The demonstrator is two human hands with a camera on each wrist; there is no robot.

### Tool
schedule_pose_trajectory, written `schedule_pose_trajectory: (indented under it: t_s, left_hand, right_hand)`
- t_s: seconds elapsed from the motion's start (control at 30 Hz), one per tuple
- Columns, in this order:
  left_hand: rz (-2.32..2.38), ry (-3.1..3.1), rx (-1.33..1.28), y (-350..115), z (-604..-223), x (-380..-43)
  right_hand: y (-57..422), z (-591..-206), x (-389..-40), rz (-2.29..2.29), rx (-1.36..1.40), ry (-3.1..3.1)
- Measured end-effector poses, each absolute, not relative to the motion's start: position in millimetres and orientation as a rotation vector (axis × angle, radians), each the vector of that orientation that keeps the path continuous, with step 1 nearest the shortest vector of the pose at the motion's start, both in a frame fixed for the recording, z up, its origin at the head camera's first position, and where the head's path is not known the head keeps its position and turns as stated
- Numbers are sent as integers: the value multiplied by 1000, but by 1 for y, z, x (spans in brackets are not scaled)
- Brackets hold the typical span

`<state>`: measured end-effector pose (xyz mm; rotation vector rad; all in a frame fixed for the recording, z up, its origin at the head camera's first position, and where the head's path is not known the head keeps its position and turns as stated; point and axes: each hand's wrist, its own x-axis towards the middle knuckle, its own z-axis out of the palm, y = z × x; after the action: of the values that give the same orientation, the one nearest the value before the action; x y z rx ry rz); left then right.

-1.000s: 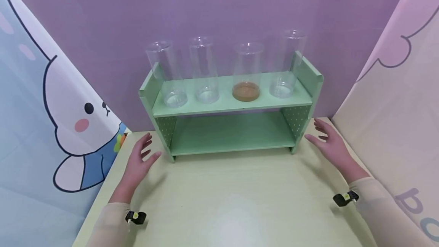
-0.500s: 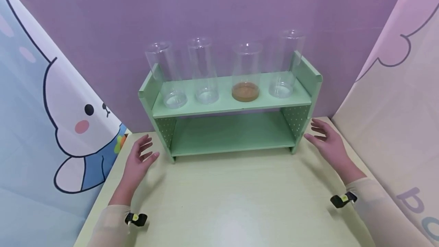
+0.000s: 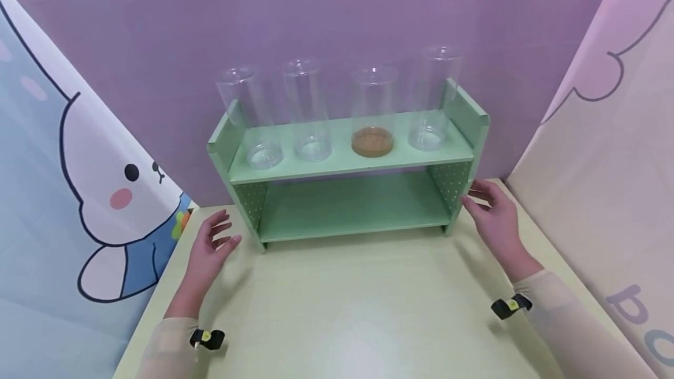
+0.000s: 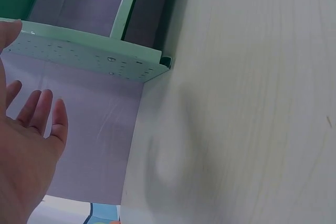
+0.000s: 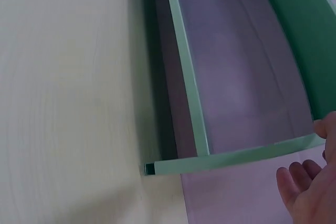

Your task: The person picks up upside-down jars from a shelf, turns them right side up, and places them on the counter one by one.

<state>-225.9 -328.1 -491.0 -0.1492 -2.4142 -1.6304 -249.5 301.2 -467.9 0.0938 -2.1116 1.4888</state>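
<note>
A green two-tier shelf [image 3: 353, 206] stands on the table against the purple backdrop. On its upper board are several upright clear cylinders; one cylinder [image 3: 372, 142] has a brown layer at its bottom, while the leftmost cylinder [image 3: 264, 155] and rightmost cylinder [image 3: 427, 136] look colourless. My left hand [image 3: 204, 253] hovers beside the left side panel [image 4: 79, 51], fingers loosely bent, holding nothing. At the other end my right hand [image 3: 497, 224] is at the right side panel [image 3: 468, 113], thumb near its front edge and fingers on its outer side; whether it touches I cannot tell.
The pale wooden table [image 3: 342, 297] extends in front of the shelf. Cloth panels flank it: a rabbit-print cloth [image 3: 121, 192] on the left and a pink and cream cloth [image 3: 595, 192] on the right. A black wrist camera [image 3: 511, 306] sits on the right sleeve.
My right hand has moved left, up to the shelf's right side panel. The left hand has hardly moved. The head view has shifted slightly; shelf and cylinders stand as before.
</note>
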Motion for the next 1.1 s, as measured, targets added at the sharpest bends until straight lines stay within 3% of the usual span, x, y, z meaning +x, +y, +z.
schedule_pose_trajectory:
  t_s: [0.73,1.1]
  left_hand:
    - [-1659,-2359,-209,-325,-486,-219]
    - [-1557,-2061,-103,-292,-453,-206]
  right_hand:
    - [293,-475,-256,1468,-94,-2057]
    - [291,-477,-258,1440,-82,-2055]
